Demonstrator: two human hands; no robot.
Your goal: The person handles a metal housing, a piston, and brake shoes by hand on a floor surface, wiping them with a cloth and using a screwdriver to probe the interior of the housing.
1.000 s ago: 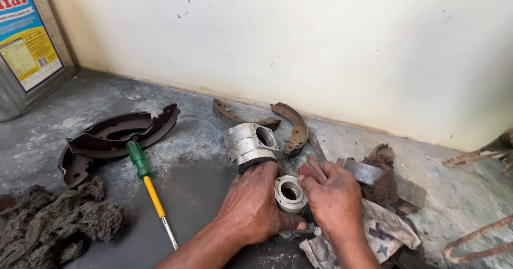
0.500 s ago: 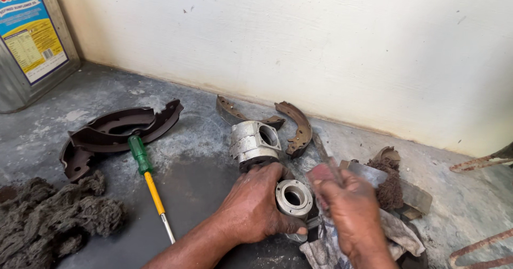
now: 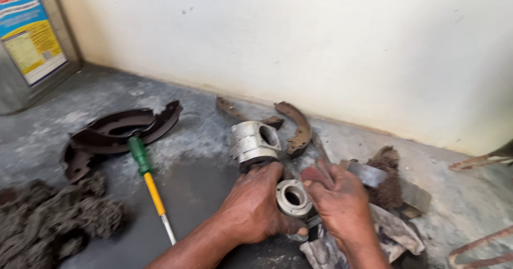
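My left hand [image 3: 254,205] grips a round grey metal cylinder part [image 3: 292,198] with a hollow bore, holding it down against the floor. My right hand [image 3: 342,202] rests on the same part from the right, with a small reddish piece [image 3: 316,174] pinched under its fingers. A silver ribbed metal housing [image 3: 253,141] stands just behind my left hand. A dirty rag [image 3: 393,231] lies under my right hand.
Dark brake shoes [image 3: 115,132] lie at left beside a screwdriver [image 3: 149,181] with a green and yellow handle. Rusty curved brake shoes [image 3: 296,124] sit near the white wall. A wad of grey waste fibre [image 3: 53,221] is at bottom left, a metal tin [image 3: 26,50] at top left.
The view has shifted slightly. My right hand moved up over the cylinder part with the reddish piece under its fingers; my left hand kept its hold.
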